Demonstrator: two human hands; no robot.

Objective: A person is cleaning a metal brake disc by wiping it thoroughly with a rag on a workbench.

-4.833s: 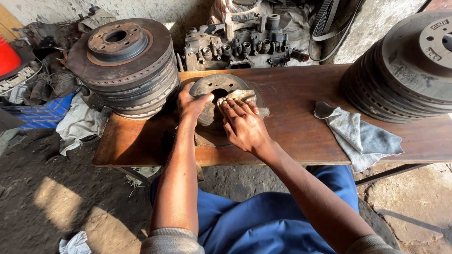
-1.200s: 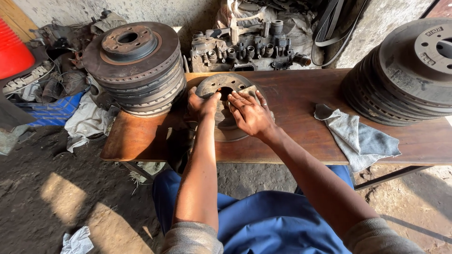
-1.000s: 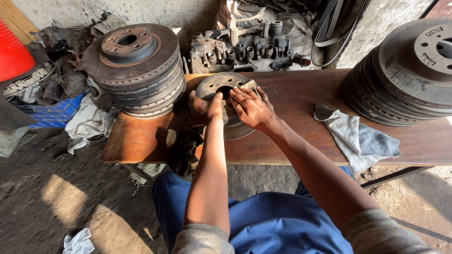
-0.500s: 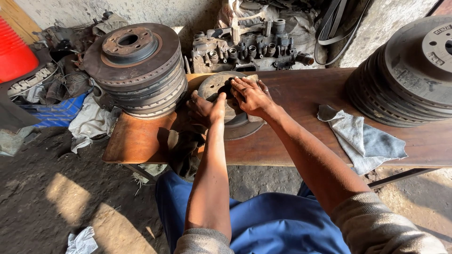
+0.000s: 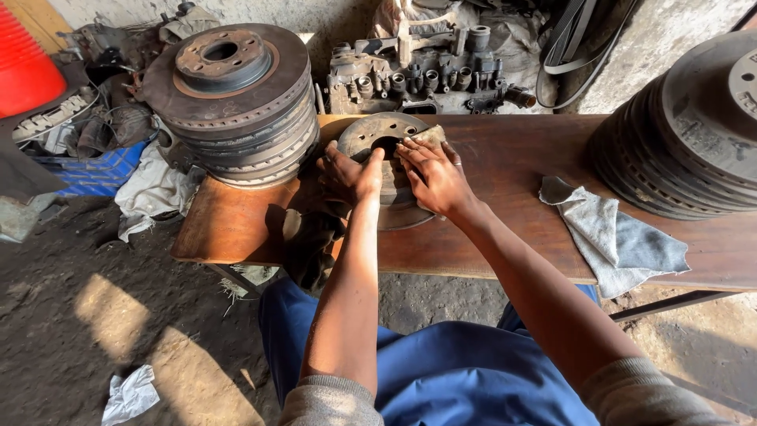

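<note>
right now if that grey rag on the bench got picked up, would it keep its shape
Probably not: the grey rag lies crumpled and folded flat on the wooden bench, so it likely droops. It looks thin, likely light. Unlike the brake discs beside it, it shouldn't roll.

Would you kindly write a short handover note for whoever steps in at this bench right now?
Left hand: flat on the brake disc, steadying its left side.
Right hand: pressing a tan abrasive sheet against the disc's face.
The disc lies on the wooden bench, between a stack of discs at left and a leaning row of discs at right. A grey rag lies right of the hands.
Done: cannot tell how much of the face is rubbed; hands cover it.
Left: likely the rest of this face.
</note>
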